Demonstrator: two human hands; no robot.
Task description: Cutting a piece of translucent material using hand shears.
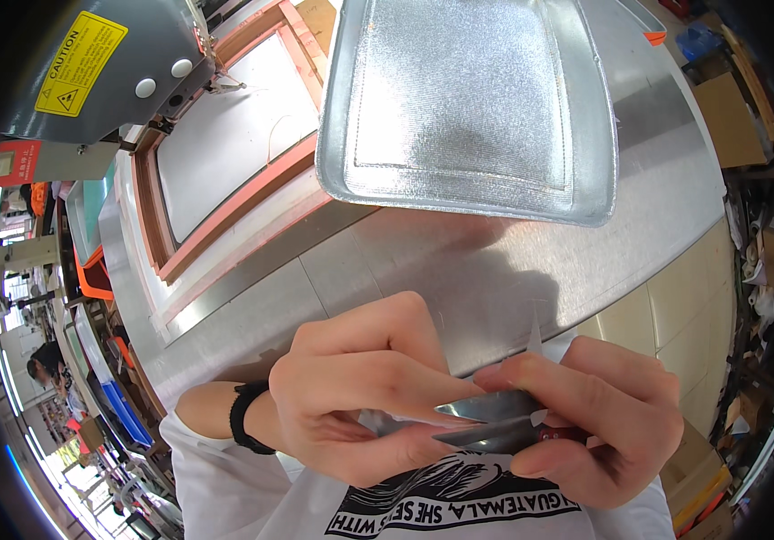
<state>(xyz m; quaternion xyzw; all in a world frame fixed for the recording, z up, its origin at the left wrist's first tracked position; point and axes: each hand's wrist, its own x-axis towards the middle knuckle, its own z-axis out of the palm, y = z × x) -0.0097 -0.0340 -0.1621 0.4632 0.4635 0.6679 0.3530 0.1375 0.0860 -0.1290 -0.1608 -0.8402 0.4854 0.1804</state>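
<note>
My right hand (607, 418) is curled around a small pair of shiny thread snips (495, 436), with a bit of red by the palm. Their two pointed blades are parted and point left. My left hand (360, 391) is closed in front of my shirt, index finger and thumb reaching to the blade tips. What it pinches, if anything, is hidden. A thin whitish sliver (535, 337) sticks up by my right fingertips. Beyond both hands lies a silver foil-fabric panel (468, 108) with raised edges and a stitched border.
A pinkish wooden frame (252, 202) with a white sheet inside rests on the metal table (675, 198), left of the panel. A grey machine (108, 63) overhangs the far left. Cardboard boxes (729, 117) stand at the right. Another person (45, 360) is far off at left.
</note>
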